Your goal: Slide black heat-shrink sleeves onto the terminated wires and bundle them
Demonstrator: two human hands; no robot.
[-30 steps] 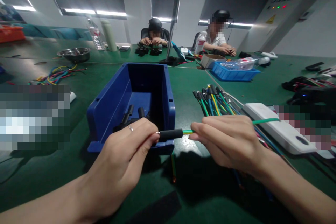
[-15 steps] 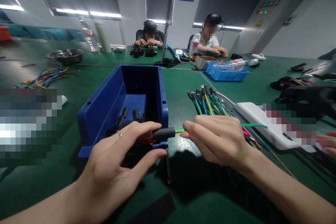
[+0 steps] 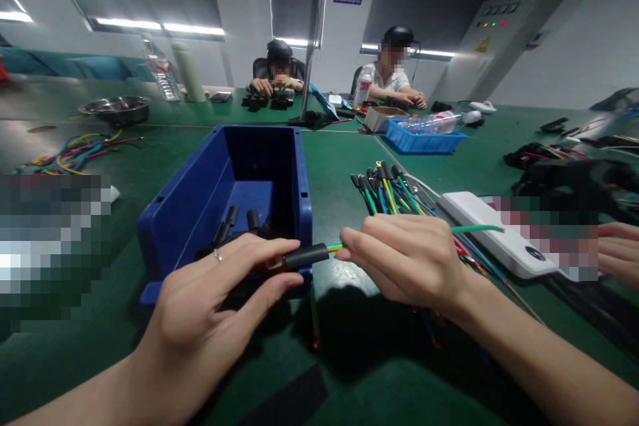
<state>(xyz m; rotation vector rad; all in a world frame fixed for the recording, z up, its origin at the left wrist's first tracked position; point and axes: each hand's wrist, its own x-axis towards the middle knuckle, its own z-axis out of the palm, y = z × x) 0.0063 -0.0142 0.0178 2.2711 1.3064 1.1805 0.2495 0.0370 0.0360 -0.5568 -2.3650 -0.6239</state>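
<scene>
My right hand is closed round a green-and-yellow wire, whose green end sticks out to the right. The wire's other end runs into a short black sleeve. My left hand, with a ring on one finger, has its thumb and fingers around the left part of that sleeve; the exact contact is partly hidden. Behind my left hand stands a blue bin with black sleeves inside. Beyond my right hand lies a bundle of wires with black-sleeved ends.
A white power bank lies right of the wires, near another person's hand. A light-blue basket holds a plastic bottle. Far left are a metal bowl and loose wires. Two people sit across the table.
My left thumb and fingers have come closer together around the black sleeve. The sleeve now tilts slightly up to the right; my right hand keeps its hold on the wire.
</scene>
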